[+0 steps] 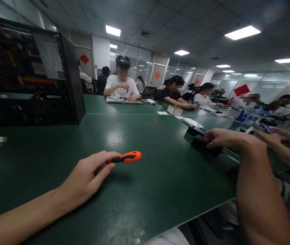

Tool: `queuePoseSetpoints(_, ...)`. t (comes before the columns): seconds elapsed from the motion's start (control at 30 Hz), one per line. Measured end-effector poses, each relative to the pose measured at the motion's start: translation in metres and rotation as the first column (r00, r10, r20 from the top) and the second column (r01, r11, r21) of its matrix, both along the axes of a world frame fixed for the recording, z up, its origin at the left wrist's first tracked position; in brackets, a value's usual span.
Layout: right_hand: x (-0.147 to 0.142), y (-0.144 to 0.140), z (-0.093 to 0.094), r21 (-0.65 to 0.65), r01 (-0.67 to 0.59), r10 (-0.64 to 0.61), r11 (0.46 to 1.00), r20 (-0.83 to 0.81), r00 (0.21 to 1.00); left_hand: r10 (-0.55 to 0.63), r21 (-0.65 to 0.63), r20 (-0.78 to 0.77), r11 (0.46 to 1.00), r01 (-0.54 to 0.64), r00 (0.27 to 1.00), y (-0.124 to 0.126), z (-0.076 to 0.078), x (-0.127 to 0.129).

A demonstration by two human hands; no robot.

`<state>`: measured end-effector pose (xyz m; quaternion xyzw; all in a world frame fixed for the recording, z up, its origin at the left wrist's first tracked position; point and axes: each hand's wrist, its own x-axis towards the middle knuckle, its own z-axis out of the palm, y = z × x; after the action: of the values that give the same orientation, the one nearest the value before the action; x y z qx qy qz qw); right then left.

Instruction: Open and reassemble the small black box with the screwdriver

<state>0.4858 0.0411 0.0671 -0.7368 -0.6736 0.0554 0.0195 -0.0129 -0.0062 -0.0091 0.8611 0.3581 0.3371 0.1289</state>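
My left hand [93,170] is closed over the green tabletop, pinching a screwdriver [131,157] between thumb and fingers. The screwdriver's orange and black handle points right; its shaft is hidden behind my hand. Over at the right, my right hand [221,139] grips the edge of a black box-like piece [198,133], with its fingers curled down on it. That piece sits at or just above the table, and its exact kind is unclear in the dark.
A black computer case [70,78] with an open side stands at the left on the green table [134,190]. Beyond my right hand lie a white device [193,123] and a small carton [174,110]. Another person's hands [270,136] hold a phone at the far right. Several people sit across.
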Motion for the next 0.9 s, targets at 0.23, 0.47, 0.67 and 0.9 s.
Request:
queuePoseSetpoints(0.23,-0.151,-0.017,0.015,-0.088,-0.666,0.667,0.741,-0.021,0.744,0.181,-0.091,0.16,0.982,-0.168,0.97,0.006,0.005,0.001)
queuePoseSetpoints(0.47,-0.238,-0.042,0.002,-0.051,-0.911,0.912,0.409,0.041,0.408,0.158,-0.203,0.278,0.974,-0.103,0.947,0.006,0.003,0.002)
queuePoseSetpoints(0.67,-0.238,-0.03,0.016,0.172,-0.784,0.803,0.596,-0.111,0.586,0.136,-0.234,0.367,0.971,-0.05,0.92,0.0,0.008,0.005)
queuePoseSetpoints(0.9,-0.256,-0.025,0.054,0.284,-0.896,0.939,0.343,-0.094,0.33,0.071,-0.192,0.384,0.981,0.005,0.921,-0.003,0.0,0.005)
